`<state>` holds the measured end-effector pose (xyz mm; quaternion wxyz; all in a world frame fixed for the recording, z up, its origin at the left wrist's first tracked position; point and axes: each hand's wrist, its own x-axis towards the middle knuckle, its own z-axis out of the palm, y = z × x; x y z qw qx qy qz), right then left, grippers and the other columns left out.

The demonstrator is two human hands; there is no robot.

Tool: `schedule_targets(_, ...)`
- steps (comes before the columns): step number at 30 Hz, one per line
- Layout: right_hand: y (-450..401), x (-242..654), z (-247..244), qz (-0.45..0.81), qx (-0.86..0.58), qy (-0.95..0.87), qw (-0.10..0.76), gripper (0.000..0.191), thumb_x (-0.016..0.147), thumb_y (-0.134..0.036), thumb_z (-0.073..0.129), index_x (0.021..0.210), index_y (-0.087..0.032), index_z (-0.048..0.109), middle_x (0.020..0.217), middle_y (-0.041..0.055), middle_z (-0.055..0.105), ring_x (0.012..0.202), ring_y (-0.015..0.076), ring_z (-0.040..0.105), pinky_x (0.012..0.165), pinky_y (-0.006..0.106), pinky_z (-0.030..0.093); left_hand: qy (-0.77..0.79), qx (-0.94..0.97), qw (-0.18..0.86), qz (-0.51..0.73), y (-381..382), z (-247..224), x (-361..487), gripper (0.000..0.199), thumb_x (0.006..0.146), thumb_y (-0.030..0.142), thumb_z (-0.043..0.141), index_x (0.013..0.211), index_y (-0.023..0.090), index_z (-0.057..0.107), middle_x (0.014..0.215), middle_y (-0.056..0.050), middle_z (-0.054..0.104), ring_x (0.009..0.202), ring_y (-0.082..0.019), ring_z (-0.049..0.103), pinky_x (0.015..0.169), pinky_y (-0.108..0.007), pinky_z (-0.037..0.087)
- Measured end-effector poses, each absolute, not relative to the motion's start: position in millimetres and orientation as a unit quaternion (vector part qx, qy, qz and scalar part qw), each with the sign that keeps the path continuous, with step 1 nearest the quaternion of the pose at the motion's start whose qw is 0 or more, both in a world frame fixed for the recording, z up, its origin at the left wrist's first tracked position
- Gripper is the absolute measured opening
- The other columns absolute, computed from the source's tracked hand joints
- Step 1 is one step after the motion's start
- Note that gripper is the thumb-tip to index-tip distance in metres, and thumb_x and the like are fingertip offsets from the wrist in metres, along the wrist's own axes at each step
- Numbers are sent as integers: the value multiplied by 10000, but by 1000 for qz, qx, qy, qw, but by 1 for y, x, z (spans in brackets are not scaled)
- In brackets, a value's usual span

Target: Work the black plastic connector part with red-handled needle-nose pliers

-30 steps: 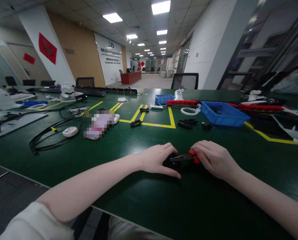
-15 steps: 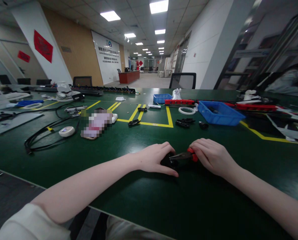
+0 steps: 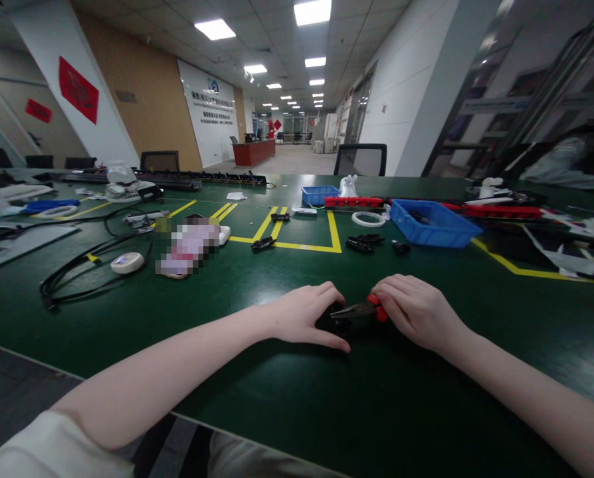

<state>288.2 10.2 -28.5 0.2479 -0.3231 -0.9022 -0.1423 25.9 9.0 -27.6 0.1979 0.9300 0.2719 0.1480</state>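
My left hand (image 3: 309, 315) is wrapped round a small black part (image 3: 333, 320) on the green table, its thumb stretched along the near side. What kind of part it is cannot be made out, since the fingers cover much of it. In my right hand (image 3: 414, 309) is a pair of needle-nose pliers (image 3: 357, 311) with red handles. The pliers' jaws point left and reach the black part. Beyond the hands, several black plastic pieces (image 3: 361, 243) lie on the table, with one short black piece (image 3: 400, 247) to their right.
A blue bin (image 3: 434, 226) with dark parts stands at right, near a smaller blue bin (image 3: 319, 195) and a white ring (image 3: 368, 218). At left lie a phone (image 3: 190, 249), a round white device (image 3: 127, 263) and black cables (image 3: 70, 282). A person (image 3: 571, 162) sits at far right.
The whole view has shifted slightly, so the scene sits a little further left. Both hands keep nearly the same grip, with the pliers' jaws still at the black part.
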Motion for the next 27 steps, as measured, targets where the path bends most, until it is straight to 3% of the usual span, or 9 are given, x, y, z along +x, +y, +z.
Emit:
schedule_targets(22,9,286,-30,-144,-322,-903,245,284,989,-254,399,852,-184,637,813,66,688,704,163,602,640,307,456,265,936,179,146,9,-29,26,636,786,653,700,1162,172,522,1154,-98,584,950,-253,623,750,-335,489)
schedule_targets(27,8,289,-30,-144,-326,-901,247,274,983,-282,416,867,-190,646,844,77,701,754,186,618,672,332,456,261,935,177,160,8,-30,27,627,776,638,719,1150,174,525,1137,-96,591,975,-254,605,810,-356,481)
